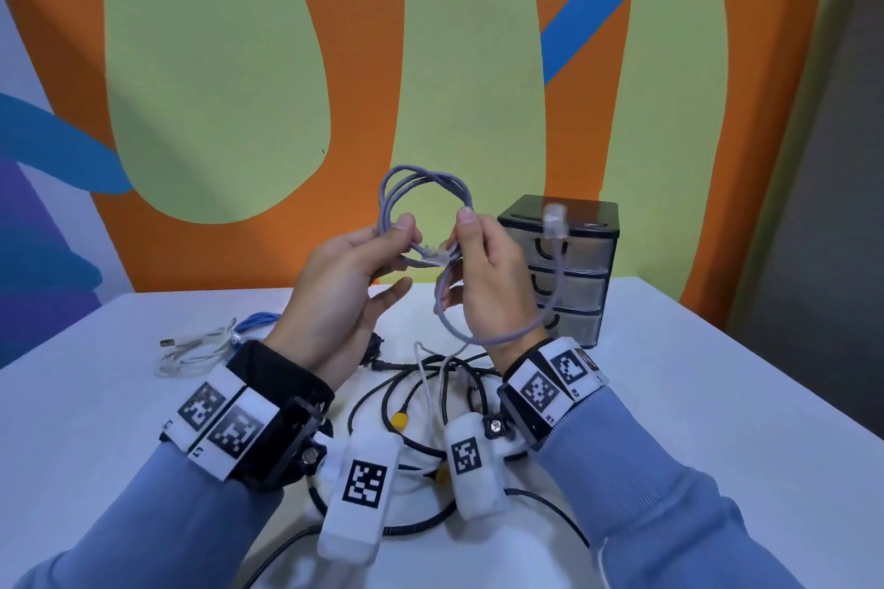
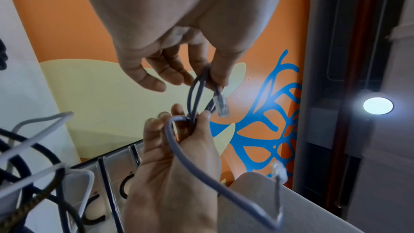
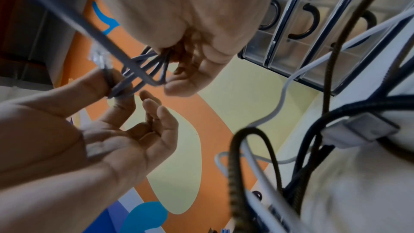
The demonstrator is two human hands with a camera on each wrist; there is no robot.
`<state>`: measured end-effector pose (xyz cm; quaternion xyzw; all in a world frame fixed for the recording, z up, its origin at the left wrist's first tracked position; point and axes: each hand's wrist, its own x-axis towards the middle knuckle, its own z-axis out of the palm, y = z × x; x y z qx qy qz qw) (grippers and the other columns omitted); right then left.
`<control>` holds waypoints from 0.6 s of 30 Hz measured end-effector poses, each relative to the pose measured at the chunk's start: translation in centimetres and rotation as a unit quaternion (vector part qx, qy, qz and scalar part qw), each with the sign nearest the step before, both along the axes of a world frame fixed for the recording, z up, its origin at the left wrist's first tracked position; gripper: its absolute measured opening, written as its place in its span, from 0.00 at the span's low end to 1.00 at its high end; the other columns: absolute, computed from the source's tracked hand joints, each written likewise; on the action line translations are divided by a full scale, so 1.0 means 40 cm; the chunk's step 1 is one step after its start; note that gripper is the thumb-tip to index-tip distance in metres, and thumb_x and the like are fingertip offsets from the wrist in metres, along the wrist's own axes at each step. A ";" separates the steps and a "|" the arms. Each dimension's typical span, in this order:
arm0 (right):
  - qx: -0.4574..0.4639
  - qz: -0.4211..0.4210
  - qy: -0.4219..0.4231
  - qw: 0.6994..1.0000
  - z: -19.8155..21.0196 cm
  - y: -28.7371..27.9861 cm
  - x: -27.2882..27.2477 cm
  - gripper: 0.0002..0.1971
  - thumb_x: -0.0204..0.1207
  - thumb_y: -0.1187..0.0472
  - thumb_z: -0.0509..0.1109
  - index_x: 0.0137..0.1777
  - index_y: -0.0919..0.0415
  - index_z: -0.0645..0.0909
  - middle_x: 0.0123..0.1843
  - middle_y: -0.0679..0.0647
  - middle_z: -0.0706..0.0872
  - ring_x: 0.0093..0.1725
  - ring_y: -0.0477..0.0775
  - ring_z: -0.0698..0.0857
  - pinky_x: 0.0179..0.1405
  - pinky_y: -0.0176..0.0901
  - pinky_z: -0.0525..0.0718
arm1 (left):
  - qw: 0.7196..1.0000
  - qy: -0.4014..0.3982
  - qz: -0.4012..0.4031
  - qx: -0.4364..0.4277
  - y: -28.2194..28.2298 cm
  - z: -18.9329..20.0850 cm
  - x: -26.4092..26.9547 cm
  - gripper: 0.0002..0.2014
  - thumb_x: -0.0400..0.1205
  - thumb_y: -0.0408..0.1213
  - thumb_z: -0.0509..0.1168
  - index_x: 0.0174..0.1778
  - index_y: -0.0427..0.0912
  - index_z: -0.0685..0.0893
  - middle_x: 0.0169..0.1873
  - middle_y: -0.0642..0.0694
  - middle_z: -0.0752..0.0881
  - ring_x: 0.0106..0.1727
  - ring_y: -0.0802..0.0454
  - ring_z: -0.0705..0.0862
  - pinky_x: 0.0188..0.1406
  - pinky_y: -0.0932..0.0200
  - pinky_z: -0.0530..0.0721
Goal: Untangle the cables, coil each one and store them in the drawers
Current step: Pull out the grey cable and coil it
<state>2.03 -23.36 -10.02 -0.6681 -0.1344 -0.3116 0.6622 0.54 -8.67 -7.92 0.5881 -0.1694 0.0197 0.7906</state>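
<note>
A grey network cable [image 1: 423,187] is wound into a few loops and held up above the table. My left hand [image 1: 404,237] pinches the loops on their left side between thumb and fingers. One clear plug [image 1: 435,256] sticks out between the hands. My right hand [image 1: 459,237] grips the loops on their right side, thumb on top. From it the cable's tail [image 1: 483,340] hangs down and swings up to a blurred second plug [image 1: 555,220]. In the left wrist view the first plug [image 2: 220,104] shows just past my left hand [image 2: 206,79].
A small three-drawer unit [image 1: 564,263] with a black top stands at the back right, drawers closed. A tangle of black and white cables [image 1: 430,387] lies on the white table [image 1: 717,397] under my wrists. A white cable [image 1: 191,352] and a blue cable [image 1: 258,320] lie at the left.
</note>
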 end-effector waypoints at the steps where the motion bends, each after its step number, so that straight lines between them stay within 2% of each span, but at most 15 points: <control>1: 0.006 -0.002 -0.010 1.000 0.002 -0.001 -0.003 0.21 0.95 0.51 0.57 0.42 0.62 0.76 0.33 0.58 0.80 0.24 0.58 0.79 0.22 0.52 0.82 | 1.000 -0.002 -0.010 0.019 0.002 0.001 -0.003 0.11 0.87 0.44 0.72 0.39 0.46 0.89 0.40 0.49 0.85 0.48 0.51 0.79 0.58 0.50 0.82; 3: 0.015 0.000 -0.021 1.000 0.004 0.000 -0.002 0.21 0.95 0.51 0.58 0.42 0.64 0.76 0.34 0.59 0.80 0.24 0.59 0.79 0.23 0.60 0.83 | 0.998 -0.008 -0.006 0.060 0.004 0.002 -0.004 0.14 0.87 0.41 0.72 0.34 0.46 0.88 0.39 0.48 0.85 0.50 0.49 0.80 0.59 0.48 0.82; 5: 0.019 0.000 -0.024 1.000 0.004 0.004 -0.002 0.21 0.95 0.52 0.58 0.42 0.63 0.76 0.34 0.58 0.80 0.24 0.60 0.80 0.23 0.59 0.82 | 0.994 -0.019 0.017 0.105 0.006 0.002 -0.002 0.14 0.86 0.40 0.72 0.34 0.44 0.89 0.38 0.47 0.87 0.50 0.49 0.83 0.59 0.48 0.82; 6: 0.023 0.008 -0.025 0.999 0.004 0.006 -0.003 0.20 0.94 0.52 0.59 0.42 0.62 0.76 0.34 0.58 0.79 0.23 0.60 0.79 0.23 0.56 0.82 | 0.993 -0.025 0.027 0.116 0.007 0.002 -0.001 0.11 0.86 0.41 0.73 0.38 0.43 0.91 0.40 0.47 0.88 0.50 0.49 0.84 0.58 0.49 0.83; 8: 0.022 0.025 -0.023 0.999 0.005 0.004 -0.005 0.20 0.94 0.50 0.59 0.44 0.62 0.76 0.35 0.58 0.78 0.25 0.58 0.79 0.24 0.51 0.81 | 0.993 -0.038 0.039 0.107 0.007 0.003 0.002 0.06 0.85 0.41 0.74 0.51 0.43 0.92 0.44 0.48 0.90 0.51 0.51 0.86 0.57 0.49 0.84; 10: 0.012 0.020 -0.015 1.000 0.008 0.001 -0.011 0.21 0.94 0.49 0.59 0.46 0.66 0.76 0.36 0.58 0.78 0.26 0.54 0.79 0.24 0.47 0.82 | 0.995 -0.058 0.064 0.056 0.008 0.003 0.006 0.14 0.85 0.40 0.76 0.65 0.50 0.87 0.46 0.47 0.90 0.50 0.52 0.88 0.58 0.46 0.87; 12: 0.012 0.011 -0.013 1.000 0.012 0.003 -0.019 0.20 0.94 0.51 0.59 0.47 0.67 0.76 0.36 0.56 0.78 0.25 0.49 0.79 0.23 0.43 0.81 | 0.990 -0.096 0.098 0.019 0.015 0.003 0.014 0.19 0.85 0.39 0.76 0.72 0.53 0.83 0.44 0.45 0.91 0.50 0.51 0.90 0.58 0.46 0.89; 15: 0.011 0.006 -0.019 1.000 0.011 0.007 -0.015 0.20 0.94 0.50 0.60 0.45 0.64 0.76 0.34 0.53 0.78 0.27 0.53 0.79 0.25 0.49 0.84 | 0.970 -0.166 0.158 0.079 0.022 -0.003 0.021 0.13 0.88 0.40 0.73 0.68 0.49 0.88 0.42 0.48 0.95 0.49 0.52 0.93 0.51 0.55 0.89; 17: 0.002 0.001 -0.021 1.000 0.006 0.010 -0.011 0.20 0.92 0.44 0.61 0.44 0.57 0.78 0.32 0.47 0.77 0.29 0.57 0.78 0.29 0.59 0.85 | 0.961 -0.182 0.183 0.095 0.027 -0.009 0.027 0.09 0.89 0.39 0.72 0.64 0.45 0.91 0.40 0.46 0.96 0.44 0.55 0.94 0.45 0.64 0.86; 18: -0.004 -0.001 -0.021 1.000 0.005 0.010 -0.010 0.20 0.91 0.42 0.61 0.43 0.55 0.78 0.32 0.47 0.77 0.30 0.58 0.78 0.30 0.64 0.85 | 0.962 -0.178 0.184 0.097 0.029 -0.010 0.030 0.08 0.89 0.38 0.72 0.62 0.44 0.91 0.40 0.46 0.96 0.43 0.56 0.93 0.43 0.66 0.86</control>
